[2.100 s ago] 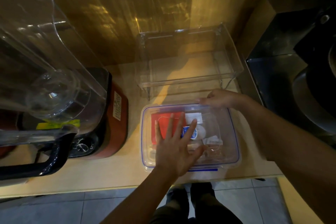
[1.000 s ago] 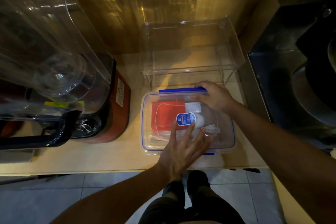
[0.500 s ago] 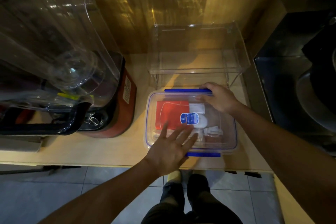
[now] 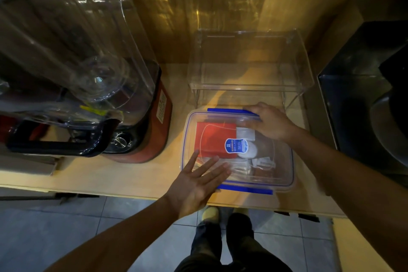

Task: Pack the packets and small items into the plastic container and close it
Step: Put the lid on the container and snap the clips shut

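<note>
A clear plastic container (image 4: 284,174) with a clear lid and blue clips sits on the wooden counter near its front edge. Through the lid I see a red packet (image 4: 212,139), a white round item with a blue label (image 4: 240,148) and small white packets (image 4: 262,162). My left hand (image 4: 198,183) lies flat with fingers spread over the lid's near left corner. My right hand (image 4: 269,120) presses on the lid's far right side, fingertips at the far blue clip (image 4: 227,111). The near blue clip (image 4: 245,190) sticks out along the front edge.
A large blender with a clear jug and red base (image 4: 141,134) stands left of the container. A clear acrylic stand (image 4: 249,86) sits just behind it against the wall. A dark appliance (image 4: 364,99) fills the right. The counter edge (image 4: 132,194) runs below, with floor tiles and feet.
My left hand slid from the lid's middle back to its near left corner. My right hand stayed at the far edge, where the blue clip came into view. The container sits as before.
</note>
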Demonstrator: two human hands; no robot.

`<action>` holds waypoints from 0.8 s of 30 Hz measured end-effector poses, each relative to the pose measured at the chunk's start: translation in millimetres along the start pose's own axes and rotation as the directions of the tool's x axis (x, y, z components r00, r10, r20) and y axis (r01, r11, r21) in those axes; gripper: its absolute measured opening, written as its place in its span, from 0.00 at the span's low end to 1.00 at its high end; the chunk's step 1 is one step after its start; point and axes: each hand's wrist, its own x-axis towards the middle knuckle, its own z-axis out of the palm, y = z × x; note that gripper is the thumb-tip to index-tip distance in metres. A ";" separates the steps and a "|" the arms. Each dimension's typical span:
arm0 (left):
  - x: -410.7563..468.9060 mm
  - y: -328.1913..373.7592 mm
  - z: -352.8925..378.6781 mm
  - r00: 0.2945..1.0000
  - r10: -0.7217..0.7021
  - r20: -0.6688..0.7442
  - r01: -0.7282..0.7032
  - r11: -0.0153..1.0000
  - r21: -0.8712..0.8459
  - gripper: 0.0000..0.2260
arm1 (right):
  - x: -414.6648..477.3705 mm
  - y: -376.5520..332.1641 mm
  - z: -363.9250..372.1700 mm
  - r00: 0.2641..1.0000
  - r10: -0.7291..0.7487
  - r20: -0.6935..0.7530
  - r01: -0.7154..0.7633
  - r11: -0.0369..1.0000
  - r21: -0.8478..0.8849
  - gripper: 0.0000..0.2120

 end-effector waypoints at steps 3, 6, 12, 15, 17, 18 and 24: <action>4.0 4.0 1.3 0.997 -0.013 -0.070 0.012 1.000 -0.015 0.19 | 6.5 -10.5 2.2 1.000 -0.004 -0.019 0.005 0.998 0.058 0.22; 16.7 16.6 0.1 0.993 -0.067 -0.095 0.065 0.998 -0.027 0.16 | 8.8 -13.9 6.3 0.999 -0.033 0.000 0.033 0.998 0.056 0.23; 63.2 33.8 2.1 0.993 0.111 0.035 -0.106 0.985 -0.135 0.15 | 9.1 -12.8 5.5 0.999 -0.039 0.029 0.037 0.997 0.069 0.24; 77.7 19.3 3.2 0.960 0.236 0.152 -0.216 0.966 -0.140 0.19 | 7.8 -13.5 4.5 0.998 -0.055 0.023 0.053 0.996 0.066 0.25; 79.3 12.8 3.9 0.946 0.268 0.181 -0.238 0.956 -0.170 0.21 | 7.2 -13.7 4.0 0.998 -0.065 0.020 0.063 0.996 0.064 0.25; 78.3 12.1 4.5 0.946 0.275 0.170 -0.247 0.954 -0.167 0.21 | 7.4 -13.6 3.8 0.998 -0.064 0.019 0.062 0.996 0.070 0.25; 77.6 12.8 2.3 0.948 0.306 0.083 -0.281 0.934 -0.222 0.14 | 7.7 -14.3 3.6 0.999 -0.053 0.011 0.051 0.991 0.123 0.25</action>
